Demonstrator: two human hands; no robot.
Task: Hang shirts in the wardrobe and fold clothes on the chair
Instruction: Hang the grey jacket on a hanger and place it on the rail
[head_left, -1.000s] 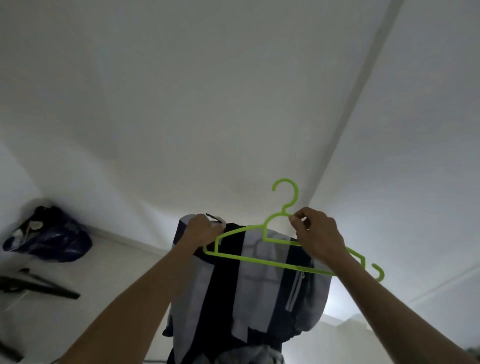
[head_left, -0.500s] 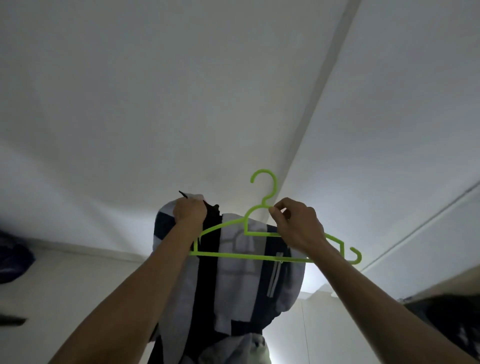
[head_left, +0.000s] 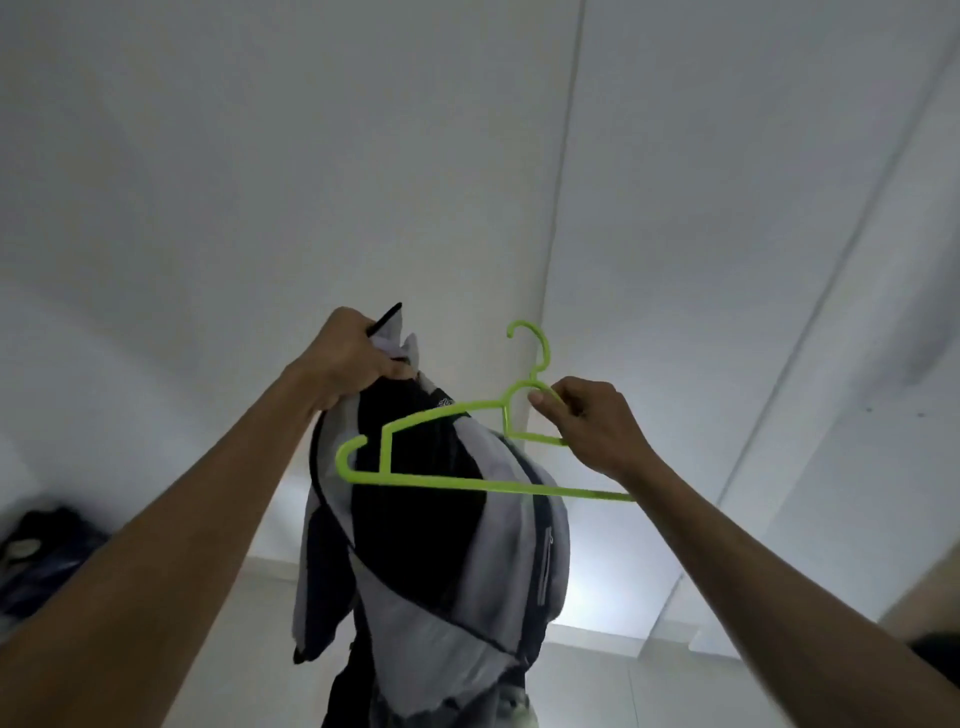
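Observation:
A grey and black shirt (head_left: 447, 561) hangs in the air in front of me, bunched at its top. My left hand (head_left: 353, 364) grips that bunched top edge and holds it high. A lime green plastic hanger (head_left: 467, 478) sits in front of the shirt, tilted down to the right, its hook pointing up. My right hand (head_left: 587, 421) pinches the hanger just below the hook. The hanger's left end lies over the shirt's dark part; whether it is inside the shirt cannot be told. The right end is hidden behind my right forearm.
White walls and ceiling fill the view, with a corner seam (head_left: 561, 182) running down behind the hanger. A dark blue heap (head_left: 36, 566) lies at the lower left. A dark shape (head_left: 935, 654) shows at the right edge.
My left hand has lifted the shirt's top edge higher and away from the hanger. The hanger's left end has come free in front of the shirt. The view has swung left.

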